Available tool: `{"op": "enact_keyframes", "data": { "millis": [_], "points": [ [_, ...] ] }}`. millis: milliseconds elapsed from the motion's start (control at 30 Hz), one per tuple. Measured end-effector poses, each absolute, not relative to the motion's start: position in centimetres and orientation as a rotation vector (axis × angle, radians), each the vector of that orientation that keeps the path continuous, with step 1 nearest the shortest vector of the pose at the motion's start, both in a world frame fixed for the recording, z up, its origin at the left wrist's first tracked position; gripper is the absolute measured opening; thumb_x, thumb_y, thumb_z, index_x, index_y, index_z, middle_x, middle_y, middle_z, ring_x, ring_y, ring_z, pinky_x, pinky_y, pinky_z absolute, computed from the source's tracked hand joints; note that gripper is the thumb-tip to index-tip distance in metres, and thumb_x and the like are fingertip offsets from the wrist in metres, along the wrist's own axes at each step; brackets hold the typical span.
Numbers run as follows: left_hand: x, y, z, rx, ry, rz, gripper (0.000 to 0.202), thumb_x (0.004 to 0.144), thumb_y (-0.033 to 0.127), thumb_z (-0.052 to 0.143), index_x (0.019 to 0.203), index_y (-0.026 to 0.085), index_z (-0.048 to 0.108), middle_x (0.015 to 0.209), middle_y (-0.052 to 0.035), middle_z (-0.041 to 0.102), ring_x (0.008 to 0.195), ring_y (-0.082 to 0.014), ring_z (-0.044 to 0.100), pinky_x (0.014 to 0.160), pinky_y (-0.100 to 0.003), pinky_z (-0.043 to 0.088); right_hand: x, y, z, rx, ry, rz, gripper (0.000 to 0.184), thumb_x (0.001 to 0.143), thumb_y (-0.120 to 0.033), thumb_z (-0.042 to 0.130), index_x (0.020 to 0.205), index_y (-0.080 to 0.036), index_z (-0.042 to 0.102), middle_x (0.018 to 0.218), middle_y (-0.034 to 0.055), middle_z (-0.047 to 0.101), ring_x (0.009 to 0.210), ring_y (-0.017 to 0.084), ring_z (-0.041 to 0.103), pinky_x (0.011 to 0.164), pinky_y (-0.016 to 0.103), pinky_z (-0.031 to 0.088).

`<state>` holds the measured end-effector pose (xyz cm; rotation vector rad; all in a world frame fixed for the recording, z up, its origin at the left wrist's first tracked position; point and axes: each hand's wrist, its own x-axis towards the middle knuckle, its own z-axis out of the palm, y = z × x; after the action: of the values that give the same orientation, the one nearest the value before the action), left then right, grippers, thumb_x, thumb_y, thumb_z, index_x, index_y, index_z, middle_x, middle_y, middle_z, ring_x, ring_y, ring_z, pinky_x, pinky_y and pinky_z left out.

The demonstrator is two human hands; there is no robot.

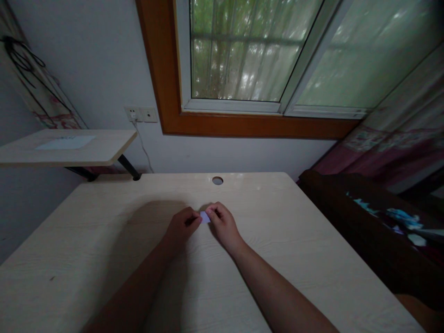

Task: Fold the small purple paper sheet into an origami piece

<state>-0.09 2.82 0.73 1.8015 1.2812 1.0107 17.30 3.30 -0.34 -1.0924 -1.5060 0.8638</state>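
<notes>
Pale wood-grain tabletop [284,259] lies below my grip, a round cable hole [218,181] just beyond it. My left hand [181,225] and right hand [225,225] are pinched closed on opposite edges of a small lilac paper-like rectangle [205,217], which sits between them. Uneven pulling could crease or tear it; a loosened pinch (there's little of it to hold) might let it slip free.

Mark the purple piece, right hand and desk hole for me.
Purple piece [205,217], head view: middle of its visible face.
Right hand [225,225], head view: its middle.
Desk hole [218,181], head view: its opening.
</notes>
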Motion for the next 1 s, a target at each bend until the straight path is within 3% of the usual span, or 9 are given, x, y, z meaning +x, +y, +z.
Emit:
{"op": "enact_keyframes", "data": {
  "millis": [400, 567, 733, 1000],
  "points": [
    [0.0, 2.9, 1.1, 1.846, 1.329, 1.024, 0.019, 0.086, 0.033, 0.058, 0.075, 0.018, 0.063, 0.072, 0.0, 0.059, 0.068, -0.0138, 0.054, 0.064, -0.025, 0.041, 17.0, 2.8, 0.4, -1.055, -1.688, 0.772, 0.017, 0.094, -0.029, 0.054, 0.084, -0.021, 0.064, 0.083, 0.0031, 0.062, 0.082, 0.018, 0.058, 0.076, 0.029, 0.044],
    [-0.1, 3.0, 1.0, 1.847, 1.32, 1.037, 0.02, 0.086, 0.032, 0.057, 0.075, 0.017, 0.064, 0.073, -0.0004, 0.059, 0.068, -0.0138, 0.054, 0.065, -0.024, 0.041, 16.9, 2.9, -0.1, -1.066, -1.577, 0.878, 0.009, 0.09, -0.028, 0.061, 0.093, -0.021, 0.065, 0.088, 0.003, 0.065, 0.082, 0.017, 0.061, 0.075, 0.029, 0.046],
    [-0.1, 2.9, 1.0, 1.822, 1.335, 1.045, 0.021, 0.086, 0.033, 0.057, 0.073, 0.017, 0.063, 0.071, 0.0001, 0.057, 0.068, -0.0139, 0.053, 0.064, -0.025, 0.039, 16.9, 3.1, -0.6, -1.073, -1.443, 0.992, 0.017, 0.087, -0.028, 0.063, 0.102, -0.022, 0.062, 0.081, 0.0001, 0.065, 0.076, 0.016, 0.061, 0.071, 0.028, 0.047],
    [-0.6, 3.1, 0.9, 1.644, 1.364, 1.104, 0.019, 0.084, 0.031, 0.057, 0.072, 0.017, 0.061, 0.066, 0.0009, 0.057, 0.066, -0.0148, 0.054, 0.065, -0.026, 0.04, 17.2, 3.7, -0.9, -1.151, -1.342, 0.904, 0.014, 0.088, -0.03, 0.061, 0.098, -0.021, 0.06, 0.086, 0.002, 0.065, 0.082, 0.017, 0.061, 0.077, 0.03, 0.046]
  ]
}}
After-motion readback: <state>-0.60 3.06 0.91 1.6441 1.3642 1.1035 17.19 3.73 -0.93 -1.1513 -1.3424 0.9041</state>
